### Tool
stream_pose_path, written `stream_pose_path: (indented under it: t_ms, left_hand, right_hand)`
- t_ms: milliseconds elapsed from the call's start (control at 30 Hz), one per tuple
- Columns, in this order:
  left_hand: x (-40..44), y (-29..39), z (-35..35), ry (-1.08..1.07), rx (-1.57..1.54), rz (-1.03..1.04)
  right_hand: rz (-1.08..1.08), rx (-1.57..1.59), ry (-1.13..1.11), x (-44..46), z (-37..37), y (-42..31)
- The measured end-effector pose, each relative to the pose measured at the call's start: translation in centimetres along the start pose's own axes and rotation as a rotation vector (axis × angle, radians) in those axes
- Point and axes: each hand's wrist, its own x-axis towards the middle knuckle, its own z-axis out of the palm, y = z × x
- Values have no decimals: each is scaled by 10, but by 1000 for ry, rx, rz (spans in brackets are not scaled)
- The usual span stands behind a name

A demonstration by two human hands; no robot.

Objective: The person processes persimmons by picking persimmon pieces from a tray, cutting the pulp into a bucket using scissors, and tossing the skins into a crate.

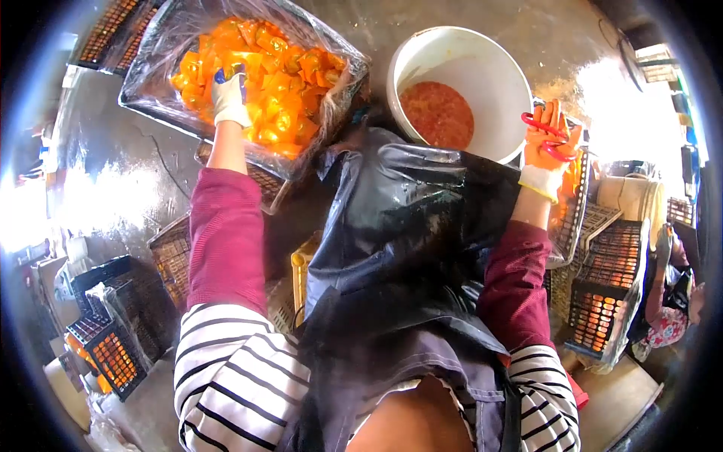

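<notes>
My left hand, in a white glove with blue on the fingers, reaches into a plastic-lined crate at the upper left. It touches a heap of glossy orange pieces that look like cut peppers; its fingertips are partly hidden. My right hand, in an orange glove with a pale cuff, is closed around red-handled scissors beside the bucket's right rim. The scissors' blades are hard to make out. Between my hands stands a white bucket with reddish pulp at its bottom.
Under my right forearm, a crate holds more orange pieces. Black crates stand at the right and lower left. A black apron covers my lap against the bucket. At the far right is another person.
</notes>
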Motion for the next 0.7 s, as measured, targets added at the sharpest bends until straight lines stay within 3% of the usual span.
stream_pose_path:
  t_ms: [67, 167, 300, 367, 400, 433, 500, 533, 600, 633, 700]
  left_hand:
    - [-21, 10, 0, -1, -341, 142]
    - [-26, 11, 20, -465, -782, -191]
    - [-67, 30, 128, -657, -812, -60]
    - [-97, 50, 179, -718, -827, 10]
    - [-133, 74, 188, -701, -947, -21]
    - [-143, 73, 202, -623, -617, 308]
    - [-137, 53, 235, -738, -869, -16]
    - [-157, 64, 232, -683, -1029, -236]
    - [-177, 85, 226, -729, -1271, -289]
    - [-174, 84, 230, -756, -1296, -234]
    - [-170, 84, 231, -726, -1336, -209]
  right_hand:
    - [20, -10, 6, 1, 0, -1]
    - [100, -59, -29, -2, 8, 3]
    - [254, -245, -184, -8, 24, 10]
    - [188, -547, -447, -8, 18, 14]
    - [252, -539, -301, -19, 28, 16]
    - [284, -540, -309, -17, 21, 16]
    - [334, -644, -303, -7, -2, 25]
    - [354, -720, -308, -2, -13, 30]
    - [257, -1051, -428, -4, -21, 52]
    - [288, -1134, -454, -29, 9, 41]
    - [371, -1091, -577, -27, 7, 56]
